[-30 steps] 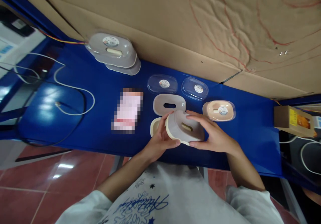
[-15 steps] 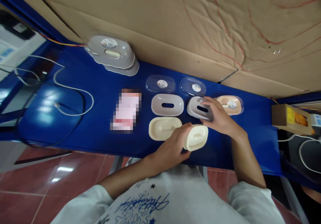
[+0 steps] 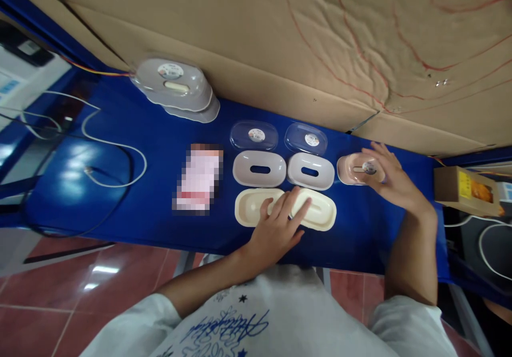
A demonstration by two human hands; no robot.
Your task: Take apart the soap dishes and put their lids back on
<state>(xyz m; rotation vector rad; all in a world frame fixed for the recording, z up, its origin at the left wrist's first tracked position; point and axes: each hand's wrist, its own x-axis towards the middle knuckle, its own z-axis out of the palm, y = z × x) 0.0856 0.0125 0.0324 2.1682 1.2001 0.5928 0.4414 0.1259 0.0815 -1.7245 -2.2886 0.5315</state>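
My left hand [image 3: 276,229] lies with fingers spread over two shallow cream oval trays. Its fingertips rest at the rim of the right cream tray [image 3: 322,221] and partly hide the left cream tray [image 3: 246,208]. At the right, my right hand [image 3: 394,178] reaches around the end of a peach oval box [image 3: 347,169] under a clear cover, fingers apart; whether it touches the box I cannot tell. Behind the trays sit two light grey oval pieces, a left slotted cover [image 3: 242,170] and a right slotted cover [image 3: 326,173], side by side.
Two clear plastic lids with round stickers, a left lid [image 3: 244,133] and a right lid [image 3: 296,130], lie farther back. A stack of grey boxes [image 3: 184,101] stands at the back left. Cables [image 3: 144,160] cross the blue table [image 3: 160,226]. A cardboard box [image 3: 448,186] is at the right.
The cream tray in my left hand has been set down and let go. My right hand has left the right grey cover, now level beside the other, and moved right to the peach box.
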